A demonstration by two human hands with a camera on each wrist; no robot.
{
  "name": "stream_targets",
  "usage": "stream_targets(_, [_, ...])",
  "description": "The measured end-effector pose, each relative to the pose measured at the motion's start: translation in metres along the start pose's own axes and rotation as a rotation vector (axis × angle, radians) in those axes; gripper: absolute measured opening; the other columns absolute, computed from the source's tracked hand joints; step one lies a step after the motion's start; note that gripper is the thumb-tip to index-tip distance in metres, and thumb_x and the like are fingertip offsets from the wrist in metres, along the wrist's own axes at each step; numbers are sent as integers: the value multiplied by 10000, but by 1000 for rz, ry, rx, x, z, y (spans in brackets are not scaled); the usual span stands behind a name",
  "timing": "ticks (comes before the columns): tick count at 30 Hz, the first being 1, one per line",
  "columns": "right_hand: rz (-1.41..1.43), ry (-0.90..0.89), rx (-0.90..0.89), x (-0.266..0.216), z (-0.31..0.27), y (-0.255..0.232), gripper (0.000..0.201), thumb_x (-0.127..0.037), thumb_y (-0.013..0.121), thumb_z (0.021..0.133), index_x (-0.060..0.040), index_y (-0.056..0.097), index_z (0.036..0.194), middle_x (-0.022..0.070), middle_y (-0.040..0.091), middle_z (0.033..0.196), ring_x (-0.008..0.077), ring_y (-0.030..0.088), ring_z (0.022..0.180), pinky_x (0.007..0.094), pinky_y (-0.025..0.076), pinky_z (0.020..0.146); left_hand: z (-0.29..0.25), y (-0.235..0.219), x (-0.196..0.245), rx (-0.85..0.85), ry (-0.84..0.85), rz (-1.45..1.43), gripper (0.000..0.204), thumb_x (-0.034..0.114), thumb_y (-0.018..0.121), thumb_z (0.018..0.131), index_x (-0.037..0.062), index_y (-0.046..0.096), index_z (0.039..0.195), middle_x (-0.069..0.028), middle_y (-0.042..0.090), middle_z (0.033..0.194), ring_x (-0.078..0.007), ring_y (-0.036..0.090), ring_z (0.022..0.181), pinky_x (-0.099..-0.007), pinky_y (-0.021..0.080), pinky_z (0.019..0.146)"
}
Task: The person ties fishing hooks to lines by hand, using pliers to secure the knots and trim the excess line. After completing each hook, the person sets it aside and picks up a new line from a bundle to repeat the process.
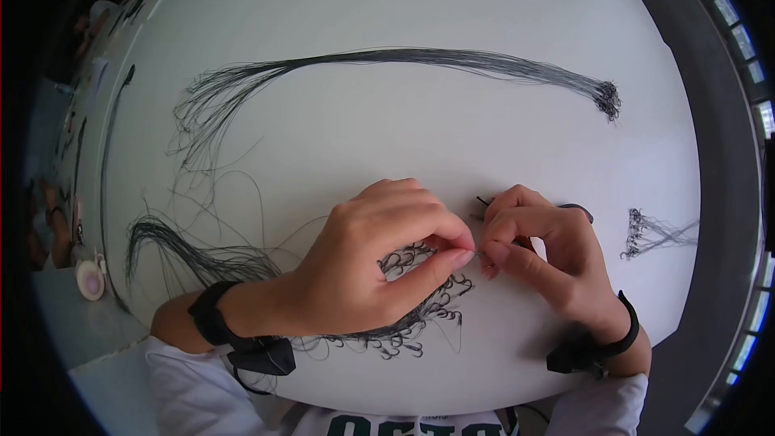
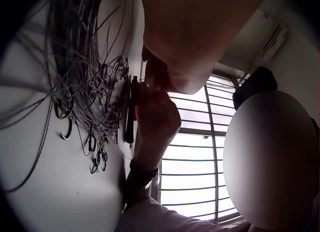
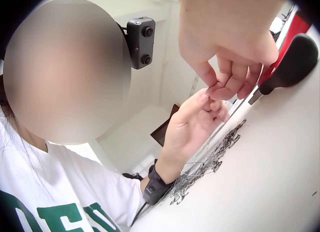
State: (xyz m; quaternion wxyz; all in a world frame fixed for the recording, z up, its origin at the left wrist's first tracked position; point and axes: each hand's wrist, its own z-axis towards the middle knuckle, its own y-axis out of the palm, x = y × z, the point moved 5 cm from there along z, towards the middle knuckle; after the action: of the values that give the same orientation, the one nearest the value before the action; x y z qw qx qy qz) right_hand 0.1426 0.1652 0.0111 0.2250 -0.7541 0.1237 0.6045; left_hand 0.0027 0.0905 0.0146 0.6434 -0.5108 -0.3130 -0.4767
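Thumb and index finger of my left hand [image 1: 387, 254] pinch a tiny item [image 1: 477, 253], too small to make out. Close against it, my right hand [image 1: 553, 254] pinches the same spot, fingertips nearly touching the left ones. In the right wrist view the left hand [image 3: 192, 124] meets the right hand [image 3: 230, 52] fingertip to fingertip. Beneath the left hand lies a bundle of dark lines ending in hooks [image 1: 416, 327], partly hidden; its hooks [image 2: 97, 159] show in the left wrist view. A black-and-red handled tool [image 3: 299, 59] lies beside the right hand.
A long bundle of dark lines [image 1: 452, 58] stretches across the table behind the hands, its hooked end [image 1: 607, 100] at right. A smaller hooked cluster [image 1: 635, 234] lies near the right edge. Loose strands curl at left, past which a round pale object [image 1: 90, 280] stands.
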Motion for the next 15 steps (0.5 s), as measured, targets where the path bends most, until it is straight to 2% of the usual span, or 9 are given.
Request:
stream_targets(8, [16, 16, -25, 1, 0, 1, 101, -55, 563, 828, -28, 647, 778, 12, 645, 720, 150, 506, 806, 322, 337, 889, -3, 2, -1, -29, -34, -63, 87, -50, 636, 753, -10, 621, 829, -84, 617, 781, -173, 565, 723, -274, 439, 654])
stream_targets(10, [-8, -77, -25, -1, 0, 0, 89, -48, 558, 833, -25, 643, 826, 15, 649, 753, 155, 519, 816, 321, 345, 883, -6, 3, -7, -9, -187, -234, 74, -41, 616, 789, -18, 613, 860, -87, 607, 817, -156, 562, 760, -269, 438, 689])
stream_targets(15, [-14, -85, -7, -4, 1, 2, 88, -40, 553, 837, -26, 640, 850, 25, 651, 781, 162, 529, 824, 316, 364, 860, -9, 5, -11, -24, -334, -407, 63, -24, 587, 830, -35, 603, 890, -83, 598, 846, -137, 556, 806, -262, 435, 736])
